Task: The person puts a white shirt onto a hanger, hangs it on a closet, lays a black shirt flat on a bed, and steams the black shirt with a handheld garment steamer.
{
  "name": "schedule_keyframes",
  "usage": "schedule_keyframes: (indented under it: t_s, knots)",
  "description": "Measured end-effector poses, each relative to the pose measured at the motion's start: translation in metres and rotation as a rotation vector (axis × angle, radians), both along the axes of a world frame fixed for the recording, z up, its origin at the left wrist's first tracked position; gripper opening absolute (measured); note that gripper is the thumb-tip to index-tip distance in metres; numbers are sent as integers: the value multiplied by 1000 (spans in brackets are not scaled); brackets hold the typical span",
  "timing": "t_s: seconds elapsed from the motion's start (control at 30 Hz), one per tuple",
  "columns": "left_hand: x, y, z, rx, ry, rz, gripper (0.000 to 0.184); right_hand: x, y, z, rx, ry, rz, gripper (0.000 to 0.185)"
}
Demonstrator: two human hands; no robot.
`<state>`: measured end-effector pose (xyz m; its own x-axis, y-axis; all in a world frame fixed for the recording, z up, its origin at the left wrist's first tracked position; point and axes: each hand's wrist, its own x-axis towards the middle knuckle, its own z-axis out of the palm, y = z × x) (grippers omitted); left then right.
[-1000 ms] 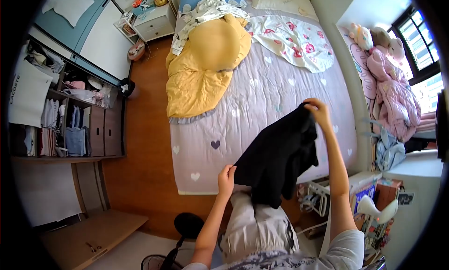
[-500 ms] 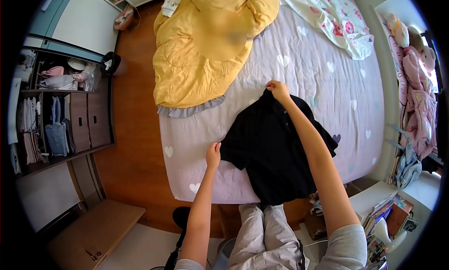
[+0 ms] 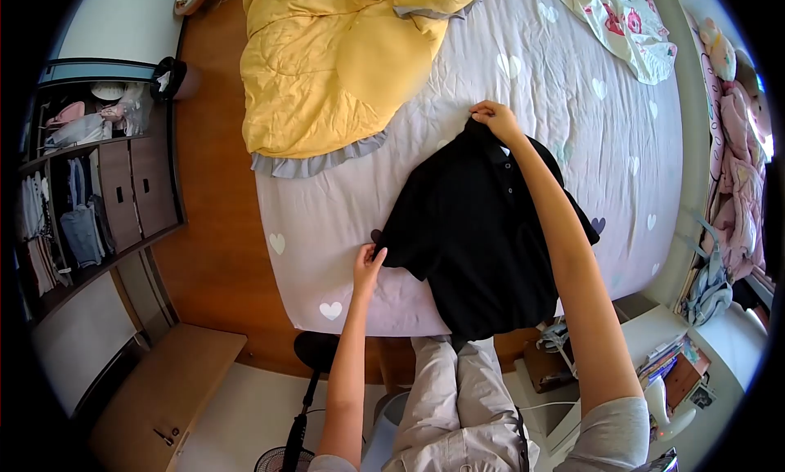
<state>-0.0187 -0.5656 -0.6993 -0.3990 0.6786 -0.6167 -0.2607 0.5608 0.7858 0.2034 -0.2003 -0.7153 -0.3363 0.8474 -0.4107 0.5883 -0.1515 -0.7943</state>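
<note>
A black short-sleeved polo shirt [image 3: 478, 235] lies spread front side up, its hem reaching the near edge of the bed. The collar points away from me, and a few buttons show on its placket. At the left sleeve's end, my left hand [image 3: 369, 266] pinches the cuff between thumb and fingers. My right hand [image 3: 500, 122] is closed on the collar at the top, with the forearm crossing over the shirt's right side and hiding part of it.
The bed has a pale heart-patterned sheet [image 3: 327, 227]. A yellow quilt [image 3: 319, 88] is bunched at the far left, and floral fabric [image 3: 621, 22] lies far right. An open wardrobe [image 3: 98, 186] stands left; a black-handled fan [image 3: 294, 439] is near my legs.
My view has shifted, so the bed sits higher in the picture. The collar end, in my right hand, lies a little farther away, and a small white patch now shows inside it.
</note>
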Motion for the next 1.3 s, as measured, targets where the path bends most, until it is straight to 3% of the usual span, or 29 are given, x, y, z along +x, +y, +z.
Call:
schedule_keyframes:
  t_s: [0.07, 0.13, 0.27, 0.3, 0.33, 0.4, 0.47, 0.57, 0.63, 0.67, 0.73, 0.8, 0.87, 0.9, 0.97, 1.0, 1.07, 1.13, 1.2, 1.27, 1.3]
  knots:
    - [-2, -5, 6, -23, -93, 18, 25, 0, -3, 5, 29, -63, 33, 20]
    - [-8, -13, 7, -169, -200, 66, 27, 6, -7, 13, 133, 95, -69, 26]
    - [-10, -17, 13, -155, -48, 167, 24, 72, -19, 30, 326, 185, -337, 26]
    - [-7, -11, 20, -100, 162, 108, 21, 98, -28, 34, 324, 90, -367, 25]
    - [-2, -3, 25, -97, 157, 100, 21, 128, -39, 36, 320, -7, -396, 25]
    - [12, 16, 38, 61, 422, 34, 19, 206, -66, 9, 266, -25, -404, 24]
    - [34, 59, 63, 173, 596, -261, 13, 250, -100, 25, 213, -134, -477, 23]
    - [96, 128, 85, 409, 486, -409, 8, 310, -144, 21, 118, -59, -645, 24]
    - [142, 166, 89, 454, 363, -551, 10, 339, -169, 23, -104, -229, -609, 31]
    - [164, 183, 87, 458, 317, -618, 12, 345, -180, 25, -62, -240, -583, 38]
    - [208, 214, 84, 324, 359, -778, 23, 347, -192, 33, -106, -410, -593, 49]
    - [245, 240, 82, 170, 494, -852, 38, 345, -200, 39, -233, -330, -686, 57]
    - [265, 271, 87, -228, 712, -1123, 64, 344, -200, 48, -474, -362, -730, 59]
    - [273, 283, 89, -325, 770, -1169, 61, 339, -196, 58, -485, -359, -751, 59]
    - [285, 301, 83, -456, 880, -1241, 56, 326, -189, 72, -751, -457, -640, 57]
    - [288, 306, 77, -493, 930, -1267, 55, 323, -193, 66, -762, -447, -651, 57]
    - [291, 314, 67, -500, 1002, -1344, 50, 320, -202, 53, -342, -373, -583, 54]
    - [285, 317, 69, -474, 965, -1293, 43, 319, -203, 49, -333, -325, -611, 45]
    - [252, 316, 36, -198, 745, -1232, 32, 319, -205, 45, -119, -187, -789, 36]
    - [230, 305, 44, -194, -37, -707, 12, 315, -202, 53, -40, -48, -929, 32]
    - [218, 299, 54, -141, -291, -563, 5, 314, -201, 59, 50, 79, -1052, 28]
